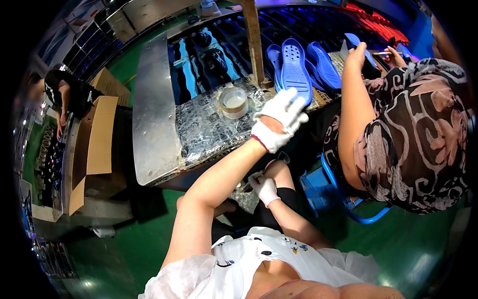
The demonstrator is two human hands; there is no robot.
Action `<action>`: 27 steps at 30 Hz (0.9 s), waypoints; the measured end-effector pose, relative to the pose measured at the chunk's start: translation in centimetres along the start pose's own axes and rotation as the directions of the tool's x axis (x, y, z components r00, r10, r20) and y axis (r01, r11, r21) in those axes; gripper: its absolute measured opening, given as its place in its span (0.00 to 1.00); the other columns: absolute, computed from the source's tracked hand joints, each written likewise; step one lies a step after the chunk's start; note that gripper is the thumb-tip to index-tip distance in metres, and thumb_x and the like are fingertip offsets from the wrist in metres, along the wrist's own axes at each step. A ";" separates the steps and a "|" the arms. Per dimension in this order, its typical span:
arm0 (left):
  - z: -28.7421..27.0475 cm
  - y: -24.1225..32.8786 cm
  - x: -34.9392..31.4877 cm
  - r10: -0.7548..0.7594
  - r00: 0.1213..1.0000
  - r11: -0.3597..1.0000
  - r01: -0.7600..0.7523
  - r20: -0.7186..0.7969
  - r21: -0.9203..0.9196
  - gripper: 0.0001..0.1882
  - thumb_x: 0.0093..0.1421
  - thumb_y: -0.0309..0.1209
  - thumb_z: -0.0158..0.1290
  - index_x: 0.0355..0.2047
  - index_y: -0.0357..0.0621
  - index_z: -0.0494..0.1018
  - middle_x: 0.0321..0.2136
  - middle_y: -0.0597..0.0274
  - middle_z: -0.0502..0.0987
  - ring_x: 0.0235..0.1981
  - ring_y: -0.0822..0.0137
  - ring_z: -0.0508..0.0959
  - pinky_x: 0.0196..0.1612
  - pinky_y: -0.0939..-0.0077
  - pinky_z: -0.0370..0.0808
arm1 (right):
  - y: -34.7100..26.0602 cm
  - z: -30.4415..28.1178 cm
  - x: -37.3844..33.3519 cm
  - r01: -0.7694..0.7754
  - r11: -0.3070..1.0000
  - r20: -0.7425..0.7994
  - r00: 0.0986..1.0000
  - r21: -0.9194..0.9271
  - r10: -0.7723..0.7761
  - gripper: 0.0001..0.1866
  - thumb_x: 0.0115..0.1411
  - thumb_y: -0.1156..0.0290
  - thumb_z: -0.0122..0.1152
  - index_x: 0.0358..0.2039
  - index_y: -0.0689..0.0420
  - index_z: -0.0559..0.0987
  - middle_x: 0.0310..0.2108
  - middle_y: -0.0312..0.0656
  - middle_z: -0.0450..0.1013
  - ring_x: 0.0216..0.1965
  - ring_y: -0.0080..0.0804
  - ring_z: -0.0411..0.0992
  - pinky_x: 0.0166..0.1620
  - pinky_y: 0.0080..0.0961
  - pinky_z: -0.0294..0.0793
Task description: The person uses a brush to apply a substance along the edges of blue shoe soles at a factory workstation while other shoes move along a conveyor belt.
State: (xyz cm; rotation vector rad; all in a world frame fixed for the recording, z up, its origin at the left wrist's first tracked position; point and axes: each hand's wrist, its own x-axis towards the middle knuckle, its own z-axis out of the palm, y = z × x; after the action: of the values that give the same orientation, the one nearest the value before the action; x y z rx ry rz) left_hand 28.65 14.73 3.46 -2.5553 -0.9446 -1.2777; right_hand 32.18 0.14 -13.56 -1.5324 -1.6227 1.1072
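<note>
My left hand (pixel 281 119), in a white glove, reaches over the table's near edge with its fingers stretched out. Its fingertips overlap the near end of a blue shoe sole (pixel 294 62) with holes at its far end; I cannot tell whether they touch it. More blue soles (pixel 322 67) lean in a stack just to the right. Lower down, by my knee, my gloved right hand (pixel 265 188) has its fingers curled around something small that I cannot make out. A roll of clear tape (pixel 233 103) lies on the table, left of my left hand.
Plastic wrap covers the table corner beside a metal edge (pixel 154 109). A wooden post (pixel 253 42) rises behind the tape. Black and light-blue parts (pixel 186 70) fill the line beyond. A co-worker (pixel 411 134) sits close at right; another person (pixel 69 94) bends near open cartons (pixel 102 134).
</note>
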 end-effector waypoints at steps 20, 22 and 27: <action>-5.3 6.1 -35.5 -0.764 0.194 0.626 0.456 0.616 0.632 0.17 0.60 0.42 0.45 0.37 0.45 0.76 0.32 0.59 0.79 0.31 0.57 0.79 0.35 0.62 0.74 | -1.8 1.7 -1.0 -0.168 0.936 0.241 0.966 0.309 0.094 0.10 0.62 0.69 0.52 0.40 0.62 0.73 0.29 0.39 0.73 0.26 0.22 0.72 0.23 0.16 0.69; -7.5 5.2 -31.7 -0.775 -0.085 0.153 0.936 0.626 0.317 0.16 0.50 0.43 0.54 0.37 0.50 0.76 0.26 0.61 0.78 0.32 0.60 0.80 0.33 0.67 0.76 | 1.7 1.8 0.5 -0.007 0.979 0.191 0.981 0.204 -0.033 0.11 0.62 0.69 0.52 0.42 0.62 0.72 0.29 0.40 0.75 0.25 0.21 0.70 0.26 0.17 0.69; -4.1 3.6 -33.8 -0.723 0.148 0.591 0.638 0.674 0.493 0.14 0.52 0.37 0.54 0.39 0.51 0.76 0.34 0.57 0.79 0.38 0.59 0.79 0.39 0.64 0.76 | 0.1 3.7 -0.4 0.073 0.976 0.298 0.945 0.208 -0.134 0.10 0.60 0.74 0.51 0.42 0.63 0.73 0.31 0.43 0.76 0.27 0.24 0.71 0.34 0.20 0.71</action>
State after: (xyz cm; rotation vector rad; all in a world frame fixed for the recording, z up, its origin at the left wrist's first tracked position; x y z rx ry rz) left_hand 12.98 -5.68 -19.09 -2.6270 -2.5192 0.2421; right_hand 29.02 -0.81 -15.25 -1.1765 -1.7179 1.4584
